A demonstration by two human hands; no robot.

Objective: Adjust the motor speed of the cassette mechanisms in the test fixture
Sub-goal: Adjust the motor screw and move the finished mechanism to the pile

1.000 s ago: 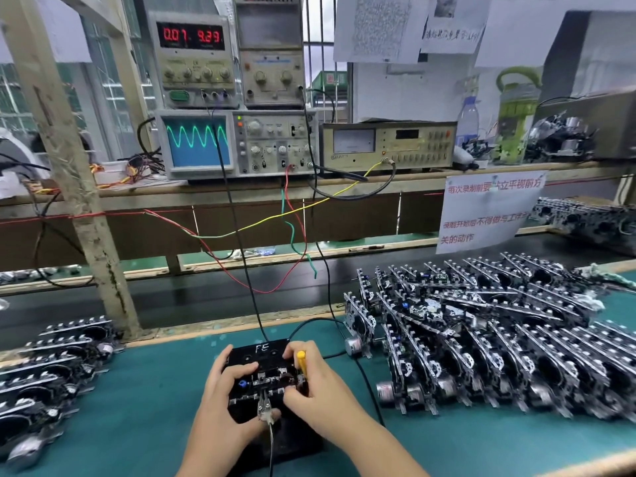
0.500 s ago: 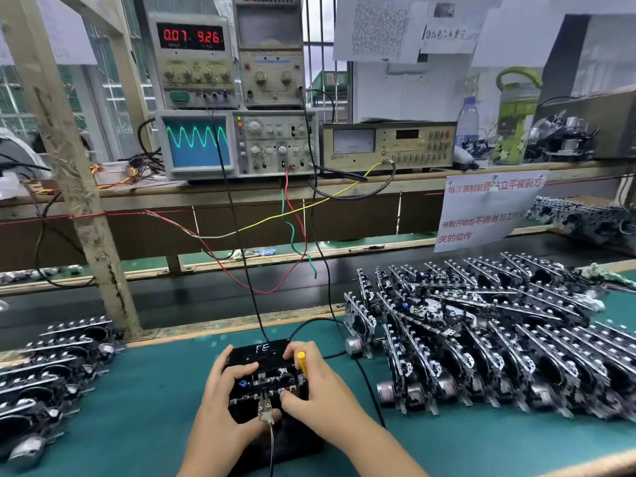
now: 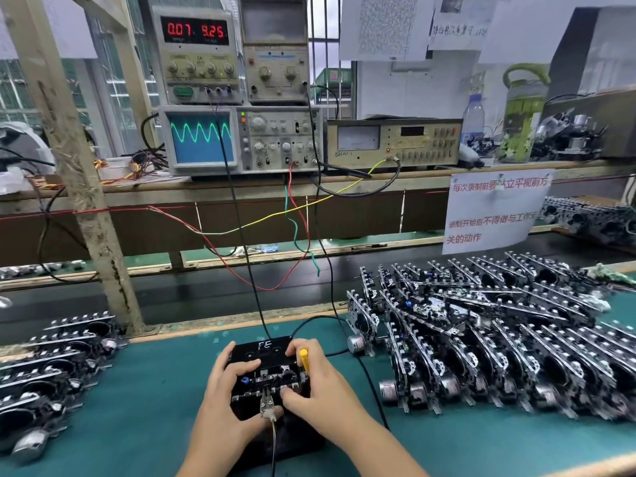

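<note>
Cassette mechanism [image 3: 272, 376]: seated in the black test fixture [image 3: 261, 349] marked "FE", near the front edge of the green bench [image 3: 137, 401], between both hands.
Look of it: black frame with small metal parts and a blue trimmer at its left; a metal clip with a wire hangs at its near edge.
Left hand [image 3: 223, 401]: fingers curled over the fixture's left side, grip clamped on it, thumb by the clip.
Right hand [image 3: 320, 390]: grip closed round a yellow-handled screwdriver [image 3: 303, 358], the tip hidden among the parts.
Doing it well: I'd say tiny turns only, fixture held dead still, eyes on the oscilloscope [image 3: 201, 137] trace and the power supply [image 3: 198, 31] reading 0.07 and 9.25.
Risk: a slipping tip could overshoot the setting.
Queue: untested mechanisms [image 3: 499, 332] heaped to the right, another stack [image 3: 51, 366] at the left.
</note>
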